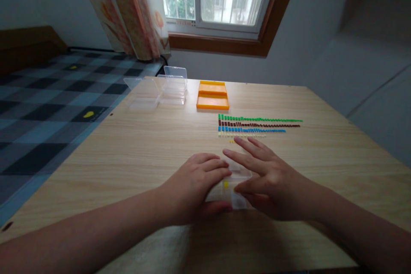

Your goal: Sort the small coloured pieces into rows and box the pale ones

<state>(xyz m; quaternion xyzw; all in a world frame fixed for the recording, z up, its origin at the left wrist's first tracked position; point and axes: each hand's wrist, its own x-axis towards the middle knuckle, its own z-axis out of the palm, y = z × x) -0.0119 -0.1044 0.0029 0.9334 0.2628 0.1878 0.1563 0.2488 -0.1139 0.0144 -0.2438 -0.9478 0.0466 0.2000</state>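
A small clear plastic box [242, 174] with its lid raised sits near the front of the table. My left hand [201, 188] grips the box from its left side, fingers over the top and thumb along the near edge. Inside lies a yellow piece [226, 184]. Over the box's right side is my right hand [268, 177], fingers spread; its index fingertip reaches into the box beside a bit of yellow, and whether it touches that is unclear. Just beyond the fingers lie a few tiny yellow pieces [231, 141], partly hidden by my right hand.
Rows of small green pieces [242, 118], dark brown pieces [239, 124], blue pieces [237, 129] and pale pieces [226, 135] run rightward across the wooden table [144, 145]. Farther back stand an orange two-part tray [212, 107] and open clear boxes [171, 90]. A checked bed [41, 115] adjoins the left.
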